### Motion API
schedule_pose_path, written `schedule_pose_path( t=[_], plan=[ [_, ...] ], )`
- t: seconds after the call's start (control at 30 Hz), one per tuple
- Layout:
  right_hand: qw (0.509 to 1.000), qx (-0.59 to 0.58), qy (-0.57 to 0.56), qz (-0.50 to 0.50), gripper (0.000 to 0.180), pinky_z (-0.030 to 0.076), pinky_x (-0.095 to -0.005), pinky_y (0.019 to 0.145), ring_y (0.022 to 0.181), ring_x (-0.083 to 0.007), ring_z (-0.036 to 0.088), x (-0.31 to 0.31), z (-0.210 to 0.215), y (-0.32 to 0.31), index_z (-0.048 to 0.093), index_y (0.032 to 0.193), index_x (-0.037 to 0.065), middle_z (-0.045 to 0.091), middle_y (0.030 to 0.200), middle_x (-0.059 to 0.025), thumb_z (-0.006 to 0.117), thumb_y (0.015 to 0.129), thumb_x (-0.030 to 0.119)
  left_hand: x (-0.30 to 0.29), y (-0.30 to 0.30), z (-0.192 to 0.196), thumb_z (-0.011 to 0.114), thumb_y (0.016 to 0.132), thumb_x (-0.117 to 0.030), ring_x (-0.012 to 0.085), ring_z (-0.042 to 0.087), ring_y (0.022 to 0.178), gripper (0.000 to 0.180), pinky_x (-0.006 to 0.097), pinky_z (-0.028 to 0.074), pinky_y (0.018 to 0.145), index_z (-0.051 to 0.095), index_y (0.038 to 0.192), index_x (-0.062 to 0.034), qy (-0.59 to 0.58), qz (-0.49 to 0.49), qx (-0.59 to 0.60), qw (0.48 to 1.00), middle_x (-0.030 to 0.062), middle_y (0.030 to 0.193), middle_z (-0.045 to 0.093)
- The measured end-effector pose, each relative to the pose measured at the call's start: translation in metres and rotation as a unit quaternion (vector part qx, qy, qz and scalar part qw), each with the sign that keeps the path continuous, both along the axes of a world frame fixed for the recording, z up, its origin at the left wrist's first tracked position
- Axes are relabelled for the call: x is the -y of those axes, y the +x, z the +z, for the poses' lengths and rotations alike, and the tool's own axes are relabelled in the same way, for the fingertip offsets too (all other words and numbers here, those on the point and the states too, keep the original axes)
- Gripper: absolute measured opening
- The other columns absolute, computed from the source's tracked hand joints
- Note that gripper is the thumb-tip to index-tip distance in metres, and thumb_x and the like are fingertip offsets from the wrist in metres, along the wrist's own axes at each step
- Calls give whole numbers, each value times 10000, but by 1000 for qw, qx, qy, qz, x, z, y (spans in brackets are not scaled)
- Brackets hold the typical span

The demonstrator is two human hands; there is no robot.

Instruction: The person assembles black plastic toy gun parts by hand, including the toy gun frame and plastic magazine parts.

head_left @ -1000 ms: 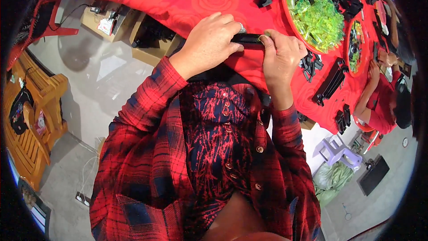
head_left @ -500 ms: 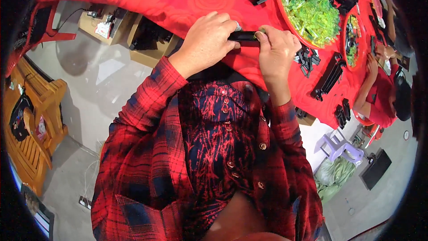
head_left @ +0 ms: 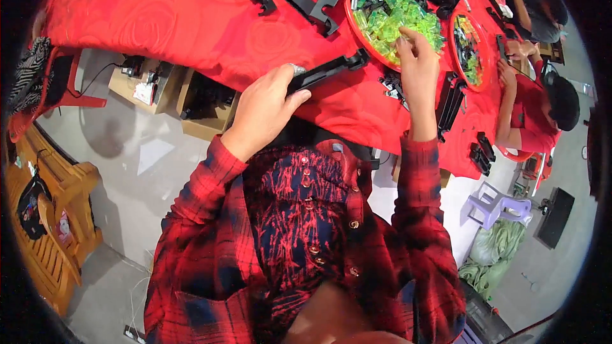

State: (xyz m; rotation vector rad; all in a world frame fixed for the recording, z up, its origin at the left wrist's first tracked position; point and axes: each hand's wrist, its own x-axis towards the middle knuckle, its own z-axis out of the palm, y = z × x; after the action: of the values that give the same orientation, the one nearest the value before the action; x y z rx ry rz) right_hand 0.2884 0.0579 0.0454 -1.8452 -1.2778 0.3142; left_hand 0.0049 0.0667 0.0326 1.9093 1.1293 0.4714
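Between our hands lies a long black bar [head_left: 328, 70], gripped at its near end by our left hand [head_left: 264, 109], its long axis running up and right toward the red bowl [head_left: 349, 16]. Our right hand [head_left: 417, 67] pinches into that bowl's green clear pieces [head_left: 392, 19]. Beyond it, a second red bowl [head_left: 454, 51] holds mixed pieces.
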Motion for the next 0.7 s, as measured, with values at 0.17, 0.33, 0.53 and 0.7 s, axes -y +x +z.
schedule_pose_path(
  t=[0.17, 0.33, 0.53, 0.7],
  plan=[
    [956, 286, -58, -25, 309, 470, -460, 779, 820, -353, 670, -15, -6, 11, 631, 1132, 32, 705, 913, -184, 671, 896, 227, 16, -3, -1, 693, 887, -228, 375, 620, 1020, 376, 427, 492, 856, 592, 1195, -38, 29, 54, 77, 995, 174, 1067, 628],
    [963, 263, 44, -27, 334, 500, -481, 782, 893, -414, 634, -2, 5, -16, 622, 1110, -5, 669, 1022, -234, 646, 926, 272, 23, -5, 7, 733, 845, -149, 350, 638, 968, 381, 395, 510, 813, 607, 1189, -44, 91, 32, 65, 993, 159, 1026, 623],
    [991, -59, -102, 57, 442, 488, -368, 683, 753, -246, 634, 43, 7, -53, 620, 1089, -28, 635, 813, -147, 512, 1034, 397, 34, 3, 8, 745, 822, -141, 363, 617, 923, 392, 402, 503, 786, 612, 1178, -42, 150, 2, 87, 985, 157, 974, 597],
    [983, -145, -103, 54, 384, 387, -232, 550, 628, -61, 484, 55, 18, -61, 654, 1043, -10, 559, 742, 8, 541, 1029, 357, 45, -2, -1, 655, 897, -109, 187, 623, 967, 407, 314, 488, 856, 559, 1281, -16, -92, -77, 235, 965, 71, 1057, 632]
  ],
)
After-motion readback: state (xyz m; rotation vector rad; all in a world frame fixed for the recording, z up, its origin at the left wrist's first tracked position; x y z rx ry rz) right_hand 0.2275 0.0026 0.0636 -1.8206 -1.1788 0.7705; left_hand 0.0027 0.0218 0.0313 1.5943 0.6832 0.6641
